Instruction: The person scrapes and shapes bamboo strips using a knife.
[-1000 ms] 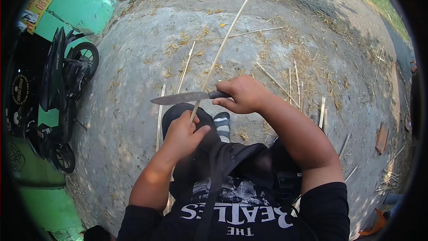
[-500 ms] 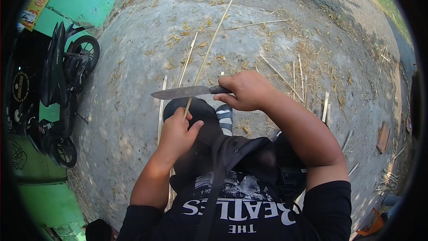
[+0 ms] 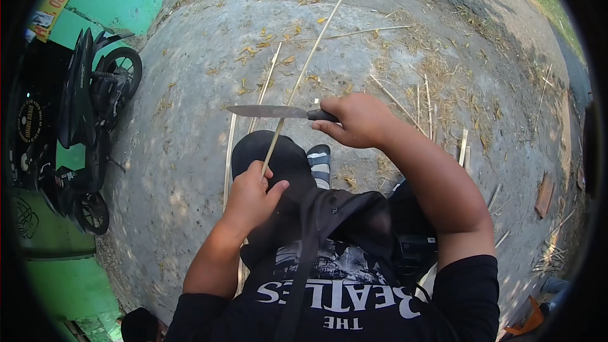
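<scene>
A long, thin bamboo strip (image 3: 315, 48) slants up and away over the ground, its near end in my left hand (image 3: 254, 196), which is closed around it above my knee. My right hand (image 3: 358, 120) grips the dark handle of a knife (image 3: 269, 111). The blade points left and crosses over the strip, some way beyond my left fingers. Whether the edge bites into the strip, I cannot tell.
Pale bamboo strips (image 3: 268, 79) lie on the concrete ground (image 3: 183, 88) ahead, with more thin sticks (image 3: 428, 106) and dry leaves to the right. A parked motorcycle (image 3: 95, 95) stands at the left by a green wall. A brown wood piece (image 3: 544, 195) lies far right.
The knife and my right hand have moved away from me along the strip, farther from my left hand. The strip's far end has shifted slightly right.
</scene>
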Demonstrator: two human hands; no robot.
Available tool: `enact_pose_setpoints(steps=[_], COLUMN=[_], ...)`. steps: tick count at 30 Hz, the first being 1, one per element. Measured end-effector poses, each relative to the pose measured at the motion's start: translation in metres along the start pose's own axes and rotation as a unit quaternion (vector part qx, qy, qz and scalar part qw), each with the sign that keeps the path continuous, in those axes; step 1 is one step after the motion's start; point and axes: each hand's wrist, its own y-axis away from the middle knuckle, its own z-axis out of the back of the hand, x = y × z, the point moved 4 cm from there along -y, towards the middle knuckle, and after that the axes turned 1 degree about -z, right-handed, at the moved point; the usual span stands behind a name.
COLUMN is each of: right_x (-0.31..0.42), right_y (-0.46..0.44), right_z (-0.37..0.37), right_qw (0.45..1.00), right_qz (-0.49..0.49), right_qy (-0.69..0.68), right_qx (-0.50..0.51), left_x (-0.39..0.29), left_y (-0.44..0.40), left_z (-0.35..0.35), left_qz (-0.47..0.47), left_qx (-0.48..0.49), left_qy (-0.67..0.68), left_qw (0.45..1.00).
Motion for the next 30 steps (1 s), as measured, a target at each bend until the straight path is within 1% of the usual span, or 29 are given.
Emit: enact_pose_setpoints(steps=[1,4,5,8,9,10,12,15,17,18,20,21,22,23,26,27,30], right_x=[0.014,0.008,-0.005,-0.014,-0.005,0.005,0.014,-0.005,-0.022,-0.024,-0.010,0.003,0.013,0.011,0.003,0.002,0.002], right_y=[0.002,-0.005,-0.009,-0.011,-0.006,-0.003,-0.002,-0.007,-0.010,-0.010,-0.004,-0.002,-0.001,-0.002,-0.005,-0.003,0.001], right_z=[-0.005,-0.008,-0.008,-0.005,-0.006,-0.013,-0.018,-0.001,0.003,0.005,-0.008,-0.012,-0.015,-0.022,-0.013,-0.011,-0.012], right_qw=[1.000,0.999,0.996,0.997,0.997,0.998,0.998,0.997,0.998,0.998,0.999,0.998,0.996,0.996,0.996,0.995,0.995], right_qz=[0.017,0.016,-0.011,-0.035,0.019,0.030,0.054,-0.028,-0.035,-0.041,0.019,0.044,0.071,0.079,0.092,0.101,0.090], right_qy=[0.009,-0.025,-0.072,-0.054,-0.074,-0.050,-0.035,-0.071,-0.045,-0.034,-0.046,-0.041,-0.037,-0.035,-0.019,-0.018,-0.016], right_qx=[0.003,-0.017,-0.046,-0.034,-0.034,-0.003,-0.012,-0.030,-0.031,-0.031,0.000,0.015,0.031,0.019,0.004,-0.015,-0.028], left_x=[0.000,0.000,-0.001,0.000,0.001,0.004,0.005,0.003,0.010,0.015,0.028,0.035,0.041,0.045,0.042,0.040,0.033], left_y=[-0.001,0.001,0.000,0.006,0.005,0.004,0.007,0.010,0.020,0.024,0.029,0.030,0.031,0.034,0.035,0.033,0.030], left_z=[0.001,0.005,0.006,0.005,0.006,0.008,0.010,0.014,0.009,0.007,0.005,0.003,0.003,0.002,0.001,0.000,-0.001], left_qz=[0.006,0.011,0.007,-0.006,-0.006,-0.007,-0.006,-0.005,0.009,-0.001,-0.017,0.028,0.074,0.118,0.111,0.112,0.130], left_qx=[0.001,-0.004,-0.012,-0.011,-0.018,-0.025,-0.032,-0.020,0.005,0.002,-0.002,0.058,0.115,0.169,0.251,0.255,0.266], left_qy=[0.000,0.006,0.010,-0.012,-0.011,-0.009,-0.005,-0.002,-0.005,0.004,0.025,0.126,0.224,0.319,0.433,0.443,0.483], left_qw=[1.000,1.000,1.000,1.000,1.000,1.000,0.999,1.000,1.000,1.000,1.000,0.990,0.965,0.925,0.859,0.852,0.824])
